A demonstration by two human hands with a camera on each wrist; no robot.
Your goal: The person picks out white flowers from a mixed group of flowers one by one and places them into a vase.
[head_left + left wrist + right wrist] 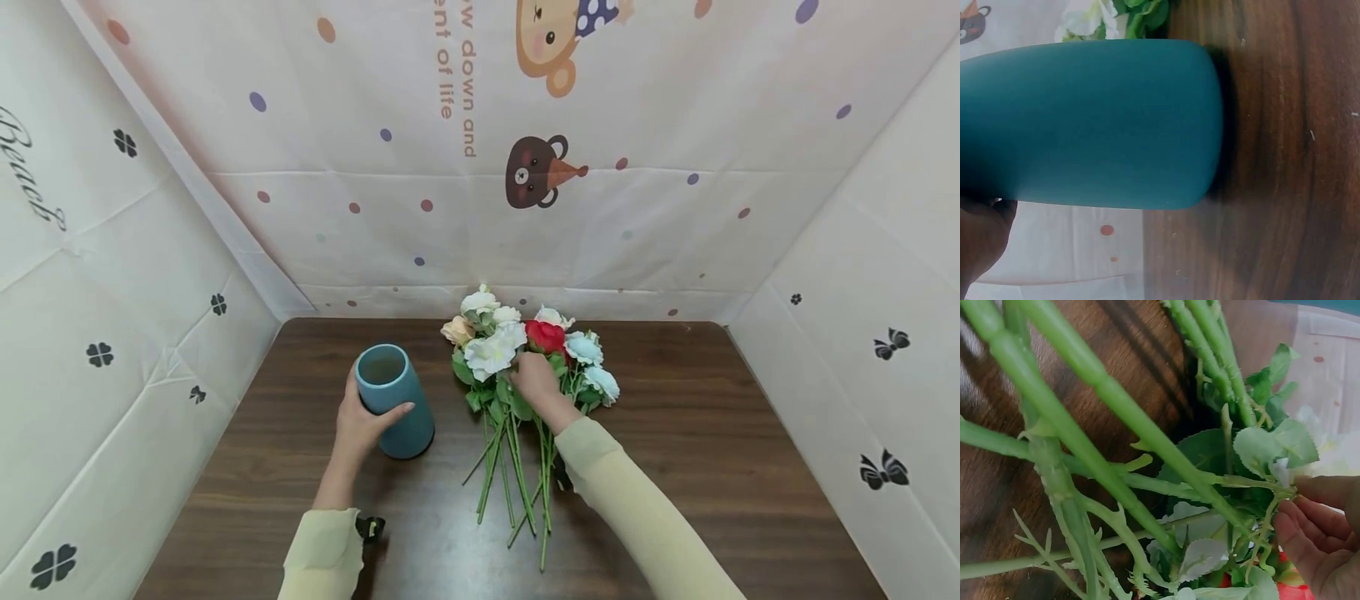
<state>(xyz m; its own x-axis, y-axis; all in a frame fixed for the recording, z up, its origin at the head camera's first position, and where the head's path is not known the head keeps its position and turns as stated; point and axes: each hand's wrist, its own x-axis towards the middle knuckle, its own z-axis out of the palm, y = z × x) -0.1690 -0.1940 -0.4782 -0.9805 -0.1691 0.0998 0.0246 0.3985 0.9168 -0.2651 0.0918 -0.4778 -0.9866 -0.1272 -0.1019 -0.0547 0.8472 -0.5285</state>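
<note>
A blue-teal vase [401,408] stands on the table left of the flowers, its round mouth facing up. My left hand [360,423] grips it from the left, thumb across the front and the other fingers hidden behind. In the left wrist view the vase [1097,125] fills much of the picture. To the right lies a bunch of artificial flowers with white blooms [495,350], a red bloom [545,336] and pale blue blooms [585,348]. Among them my right hand [536,382] pinches a thin green flower stem [1254,482]; which bloom it belongs to I cannot tell.
Long green stems [517,483] fan out toward the near side of the brown wooden table [690,467]. A peach bloom [457,331] sits at the bunch's left edge. Printed cloth walls [360,250] stand behind the table and along both sides.
</note>
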